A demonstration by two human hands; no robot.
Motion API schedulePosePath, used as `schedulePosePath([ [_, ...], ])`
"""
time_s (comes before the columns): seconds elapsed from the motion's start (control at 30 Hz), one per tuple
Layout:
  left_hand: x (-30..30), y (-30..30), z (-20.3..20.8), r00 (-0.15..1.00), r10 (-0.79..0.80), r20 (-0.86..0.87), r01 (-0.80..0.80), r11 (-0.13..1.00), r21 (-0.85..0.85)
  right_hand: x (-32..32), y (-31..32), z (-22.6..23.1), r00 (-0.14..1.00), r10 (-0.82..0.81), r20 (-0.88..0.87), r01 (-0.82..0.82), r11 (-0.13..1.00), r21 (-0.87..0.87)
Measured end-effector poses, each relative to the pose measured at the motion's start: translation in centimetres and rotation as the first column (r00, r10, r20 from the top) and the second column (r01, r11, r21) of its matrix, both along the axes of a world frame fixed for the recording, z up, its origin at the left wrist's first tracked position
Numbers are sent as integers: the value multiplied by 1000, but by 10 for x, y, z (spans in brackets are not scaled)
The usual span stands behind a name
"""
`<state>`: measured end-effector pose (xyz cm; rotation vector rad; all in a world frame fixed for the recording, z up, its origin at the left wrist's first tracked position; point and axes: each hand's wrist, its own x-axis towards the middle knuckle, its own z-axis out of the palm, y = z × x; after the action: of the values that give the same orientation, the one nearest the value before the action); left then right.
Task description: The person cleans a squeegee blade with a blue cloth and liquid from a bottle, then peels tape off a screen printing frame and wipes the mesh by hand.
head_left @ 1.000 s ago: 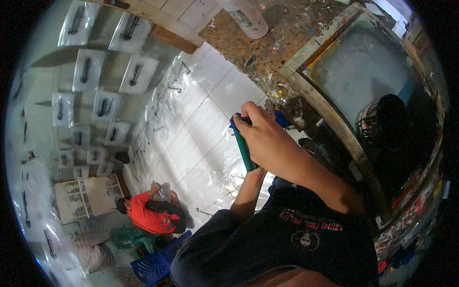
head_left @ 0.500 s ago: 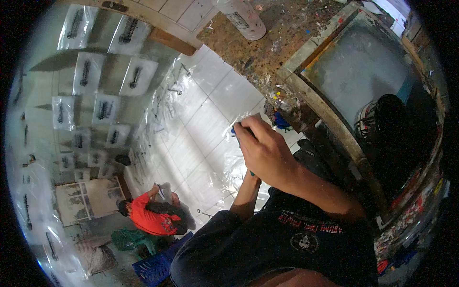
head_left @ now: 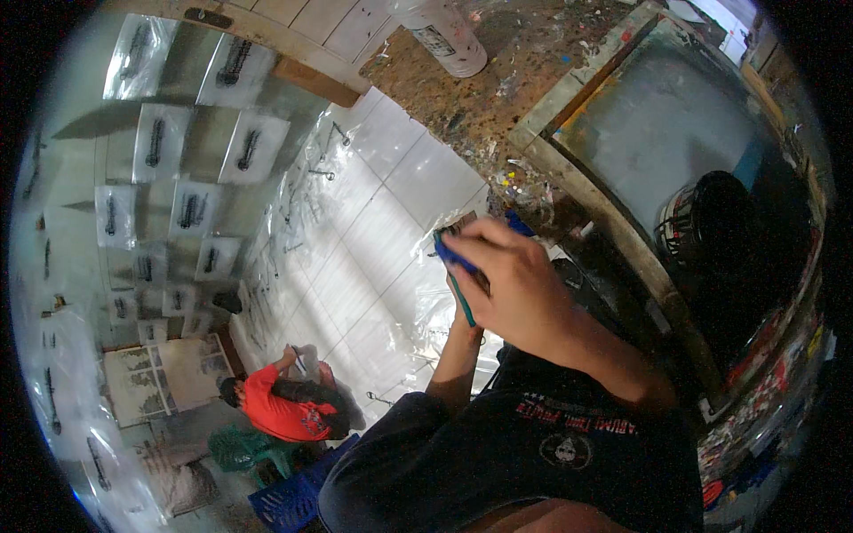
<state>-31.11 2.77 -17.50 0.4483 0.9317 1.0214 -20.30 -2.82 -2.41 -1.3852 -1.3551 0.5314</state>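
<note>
Near the worktop point(head_left: 475, 107), the right hand point(head_left: 511, 271) pinches blue cloth point(head_left: 456, 256), best pressed evenly along the green strip point(head_left: 463, 302); left hand point(head_left: 466, 332) grip unclear.

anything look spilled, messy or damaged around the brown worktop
Yes, it looks messy: the brown worktop is speckled with what looks like paint and pale scraps, and small yellow bits lie scattered near the wooden frame, which is stained too. They look stray rather than arranged. No clear breakage shows.
</note>
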Motion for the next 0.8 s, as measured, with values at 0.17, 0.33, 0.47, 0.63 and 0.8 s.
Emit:
schedulePosePath([
  [0.17,-3,13,4,971,-148,189,130,986,103,-6,15,0,996,-86,1,85,995,47],
  [0.33,-13,14,1,930,-285,232,245,951,189,-12,5,-13,987,-148,66,141,984,106],
  [0.47,-19,17,2,927,-295,230,248,946,210,-17,-11,-26,987,-107,116,91,987,134],
  [0.63,-8,26,29,965,-202,170,187,978,97,-23,-40,-32,994,-20,107,13,998,63],
  [0.8,-19,41,16,789,-501,356,451,865,220,-18,-53,-32,978,206,-45,-204,978,34],
])
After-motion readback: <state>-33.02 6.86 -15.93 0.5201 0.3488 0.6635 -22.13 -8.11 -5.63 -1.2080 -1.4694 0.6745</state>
